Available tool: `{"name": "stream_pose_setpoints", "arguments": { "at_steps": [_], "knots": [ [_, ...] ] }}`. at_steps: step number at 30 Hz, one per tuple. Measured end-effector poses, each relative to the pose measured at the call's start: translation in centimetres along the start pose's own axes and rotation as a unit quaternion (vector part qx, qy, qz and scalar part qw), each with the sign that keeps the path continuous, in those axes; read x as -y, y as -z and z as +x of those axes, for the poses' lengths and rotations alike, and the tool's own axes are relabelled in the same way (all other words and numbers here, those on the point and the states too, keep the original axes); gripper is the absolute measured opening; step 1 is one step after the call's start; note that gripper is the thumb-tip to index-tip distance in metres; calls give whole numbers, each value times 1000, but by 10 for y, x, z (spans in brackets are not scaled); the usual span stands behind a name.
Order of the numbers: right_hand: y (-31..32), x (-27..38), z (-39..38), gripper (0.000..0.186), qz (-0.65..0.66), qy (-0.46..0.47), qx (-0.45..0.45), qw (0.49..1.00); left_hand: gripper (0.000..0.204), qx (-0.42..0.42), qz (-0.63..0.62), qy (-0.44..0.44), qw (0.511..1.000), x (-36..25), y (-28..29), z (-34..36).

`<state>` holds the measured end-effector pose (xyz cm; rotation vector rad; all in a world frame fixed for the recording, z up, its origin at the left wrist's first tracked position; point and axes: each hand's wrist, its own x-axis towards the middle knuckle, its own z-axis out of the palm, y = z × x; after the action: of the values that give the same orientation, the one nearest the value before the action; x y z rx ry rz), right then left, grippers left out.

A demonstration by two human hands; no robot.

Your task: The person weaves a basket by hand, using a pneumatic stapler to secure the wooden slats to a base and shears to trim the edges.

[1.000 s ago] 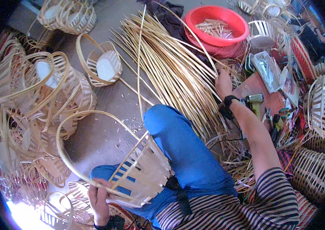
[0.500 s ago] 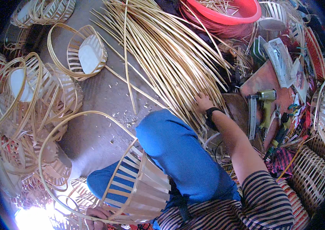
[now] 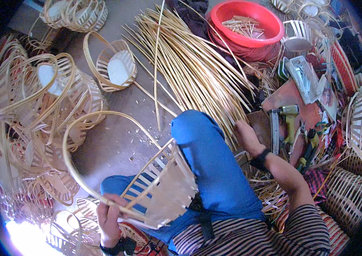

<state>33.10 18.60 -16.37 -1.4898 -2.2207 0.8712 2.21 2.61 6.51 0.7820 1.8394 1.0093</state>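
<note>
In my left hand (image 3: 109,219) is an unfinished wooden-slat basket (image 3: 170,190), gripped at the rim by the foot of its tall hoop handle (image 3: 70,160). The basket tilts across my lap against my blue-trousered leg, its slatted side facing up. My right hand (image 3: 248,137) hovers near the close ends of a large bundle of thin canes (image 3: 198,68). Its fingers point away from me and are blurred, so whether they hold anything does not show. Just right of it lies a nail gun (image 3: 290,121) with a yellow-green handle.
Handled baskets (image 3: 40,102) pile up along the left, and a single one (image 3: 119,70) stands on the floor. Beyond the canes sits a red basin (image 3: 219,21) with short sticks. A white plastic tray (image 3: 315,87) and pliers (image 3: 302,128) lie at right, near more baskets (image 3: 347,192).
My left hand has risen, tipping the basket and bringing more of the hand into view. My right hand has drawn back from the canes toward the near right. The whole view has shifted.
</note>
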Motion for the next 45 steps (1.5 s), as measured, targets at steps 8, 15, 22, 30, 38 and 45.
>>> {"name": "stream_pose_setpoints", "arguments": {
  "at_steps": [8, 15, 22, 30, 38, 45],
  "knots": [
    [135, 75, -87, 13, 495, -200, 172, 828, 17, 47, 54, -48, 996, -8, -22, 26],
    [153, 124, -118, 33, 644, -139, 378, 650, 22, 105, 18, -96, 990, -2, -36, 50],
    [105, 166, -97, 13, 373, 9, 504, 779, 28, 143, 53, -169, 974, -2, -38, 55],
    [29, 188, -72, 12, 447, -105, 291, 839, 24, 208, 88, -126, 966, -12, -43, 65],
    [28, 192, -79, 18, 577, -172, 250, 758, 25, 209, 50, -150, 965, -25, -45, 60],
    [14, 207, -71, 28, 613, -126, 191, 756, 81, -10, 311, -346, 885, -33, -59, 43]
  ]
}}
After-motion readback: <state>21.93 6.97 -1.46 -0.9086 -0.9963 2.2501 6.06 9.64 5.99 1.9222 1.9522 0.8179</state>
